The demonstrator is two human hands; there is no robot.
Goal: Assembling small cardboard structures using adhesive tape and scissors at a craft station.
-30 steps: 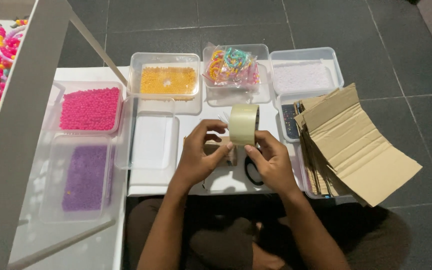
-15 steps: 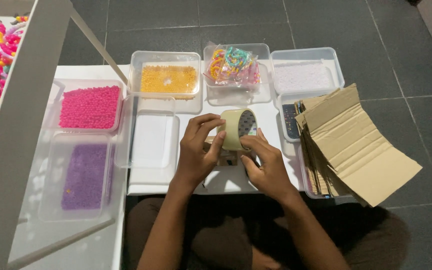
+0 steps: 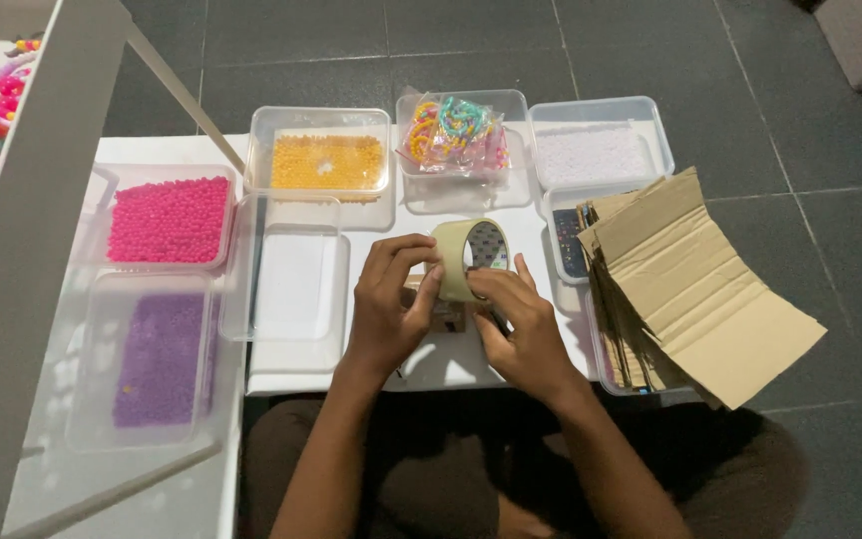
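A roll of beige packing tape (image 3: pixel 463 255) stands on edge over the middle of the white table (image 3: pixel 421 364). My left hand (image 3: pixel 391 304) wraps its left side, thumb and fingers on the rim. My right hand (image 3: pixel 516 324) holds its lower right edge, fingers pinching near the tape's loose end. Under both hands sits a small brown cardboard box (image 3: pixel 443 312), mostly hidden.
Clear tubs hold pink beads (image 3: pixel 169 220), purple beads (image 3: pixel 159 359), orange beads (image 3: pixel 327 162), coloured bracelets (image 3: pixel 454 130) and white beads (image 3: pixel 591 155). An empty tub (image 3: pixel 291 274) lies left of my hands. Flat cardboard sheets (image 3: pixel 690 289) stack at right. A white frame (image 3: pixel 22 250) stands at left.
The tape roll has come down from upright above the table to lower over the small box, tilting, and both hands have closed in around it.
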